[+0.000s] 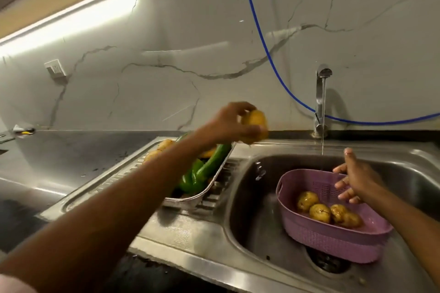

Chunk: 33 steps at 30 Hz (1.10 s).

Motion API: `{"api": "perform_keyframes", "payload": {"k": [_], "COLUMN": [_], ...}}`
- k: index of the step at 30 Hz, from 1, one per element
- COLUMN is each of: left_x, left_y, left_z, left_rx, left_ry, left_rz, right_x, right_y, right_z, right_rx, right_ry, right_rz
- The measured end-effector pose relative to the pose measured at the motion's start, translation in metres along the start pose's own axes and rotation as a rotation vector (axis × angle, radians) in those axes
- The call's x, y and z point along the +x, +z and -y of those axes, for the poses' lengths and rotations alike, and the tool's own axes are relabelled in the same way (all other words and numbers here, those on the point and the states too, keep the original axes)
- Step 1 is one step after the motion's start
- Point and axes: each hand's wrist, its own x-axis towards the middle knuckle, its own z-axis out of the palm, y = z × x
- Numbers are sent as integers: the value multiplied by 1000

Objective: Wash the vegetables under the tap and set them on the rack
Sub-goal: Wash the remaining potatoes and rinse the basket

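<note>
Left forearm crosses the steel tray [209, 187] on the drainboard and hides most of its load; only green peppers [202, 169] and parts of two potatoes at the tray's 11 o'clock end show. Motion blur softens the left hand [228, 123]. It grasps one potato [256, 128], fingers curled round it, held in the air above the sink rim, at 9 o'clock from the running tap [321, 100]. Right hand [354, 178], fingers loosely spread and holding nothing, hovers over the far rim of the purple basket [333, 238]. Four wet potatoes [320, 213] lie in the basket, at 7 o'clock from that hand.
</note>
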Motion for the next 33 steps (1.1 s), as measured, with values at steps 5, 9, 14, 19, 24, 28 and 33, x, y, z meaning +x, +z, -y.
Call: {"api": "perform_keyframes", "payload": {"k": [5,9,14,19,24,28,33], "left_x": [-6,-21,-28,-30,-34,-29,-11], "left_y": [-71,-87,-95,-101,-87,-40,51], "left_z": [63,89,94,94,84,54,-7], "left_rx": [371,448,392,418,429,345,339], "left_ry": [-5,-18,-5,-47,37,193,349], "left_rz": [22,152,189,222,40,-136,11], "right_x": [2,1,3,2,0,0,4], "right_y": [2,1,1,0,0,-1,-4], "right_z": [-3,-5,-7,-6,-5,-8,-17], "right_rx": [-81,-121,-164,-194,-213,-266,-389], "right_ry": [-32,-54,-65,-56,-58,-85,-131], "right_rz": [31,49,68,89,102,111,160]}}
